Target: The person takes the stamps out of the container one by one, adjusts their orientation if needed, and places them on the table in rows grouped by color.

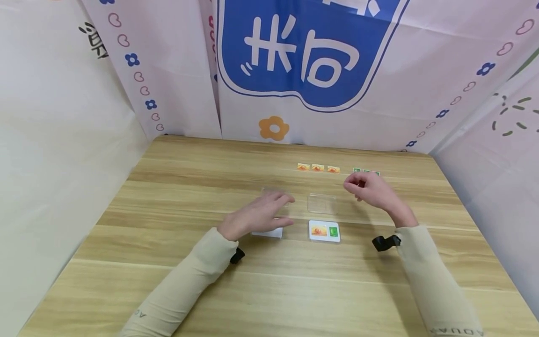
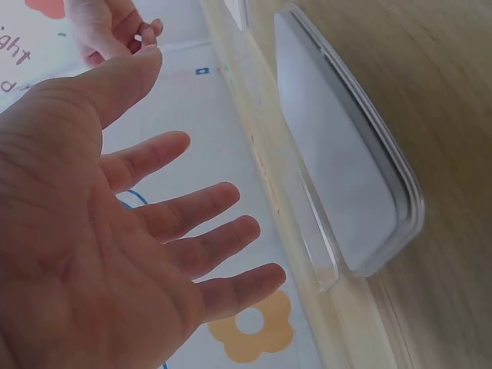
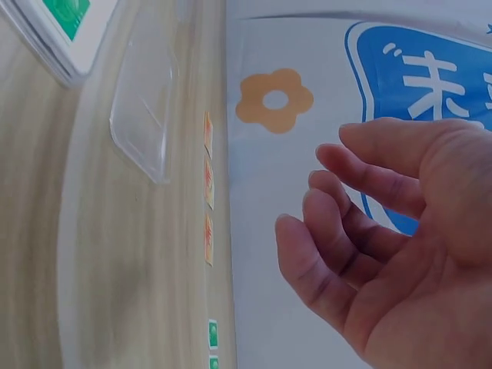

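My left hand (image 1: 260, 214) hovers with fingers spread over a plain white card in a clear case (image 1: 269, 232), partly covering it in the head view. The left wrist view shows that white card (image 2: 330, 146) bare on its face, with nothing in the palm. Just right of it lies a second white card (image 1: 324, 238), bearing one orange sticker (image 1: 318, 231) and one green sticker (image 1: 334, 231). Loosely bent, my right hand (image 1: 372, 191) hangs near the row of green stickers (image 1: 357, 170) and partly hides them. Its fingers (image 3: 307, 261) hold nothing.
A clear plastic cover (image 1: 322, 204) lies behind the stickered card; another (image 1: 269, 190) is partly hidden by the left hand. Three orange stickers (image 1: 317, 167) form a row toward the back of the wooden table (image 1: 269, 290). A printed cloth (image 1: 185, 70) hangs behind it.
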Motion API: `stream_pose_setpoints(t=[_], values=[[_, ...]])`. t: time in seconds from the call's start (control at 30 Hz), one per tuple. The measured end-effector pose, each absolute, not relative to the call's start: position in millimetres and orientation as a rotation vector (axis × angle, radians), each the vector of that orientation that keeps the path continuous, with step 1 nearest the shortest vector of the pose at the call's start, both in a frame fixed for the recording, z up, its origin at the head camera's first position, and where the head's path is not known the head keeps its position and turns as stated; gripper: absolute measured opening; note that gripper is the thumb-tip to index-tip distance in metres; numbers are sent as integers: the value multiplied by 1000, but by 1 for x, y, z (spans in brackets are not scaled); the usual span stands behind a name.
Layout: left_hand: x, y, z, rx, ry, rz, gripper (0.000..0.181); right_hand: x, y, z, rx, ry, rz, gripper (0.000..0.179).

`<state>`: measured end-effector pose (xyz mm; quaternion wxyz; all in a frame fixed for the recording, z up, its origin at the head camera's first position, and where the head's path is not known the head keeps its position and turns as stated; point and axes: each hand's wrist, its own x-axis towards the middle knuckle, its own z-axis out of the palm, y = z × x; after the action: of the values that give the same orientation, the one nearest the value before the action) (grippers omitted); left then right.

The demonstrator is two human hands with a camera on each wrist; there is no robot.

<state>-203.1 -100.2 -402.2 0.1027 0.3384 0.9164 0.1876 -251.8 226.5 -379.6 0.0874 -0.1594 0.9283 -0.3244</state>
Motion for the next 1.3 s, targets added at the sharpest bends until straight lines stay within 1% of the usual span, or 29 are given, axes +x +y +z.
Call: stream_pose_setpoints(t=[0.27,0.7,1.0,1.3], values=[[-200,-92,-402,987,2701,531,57,-245,215,-384,-534,2770,-927,27],[-197,-79,-410,977,2700,481,58,-233,202,-393,-634,2733,-900,18],[-195,-72,-411,915,2664,465,61,-227,199,-403,-727,2718,-884,12],[-193,-67,-414,903,2664,406,62,-221,194,-409,-751,2674,-847,6]])
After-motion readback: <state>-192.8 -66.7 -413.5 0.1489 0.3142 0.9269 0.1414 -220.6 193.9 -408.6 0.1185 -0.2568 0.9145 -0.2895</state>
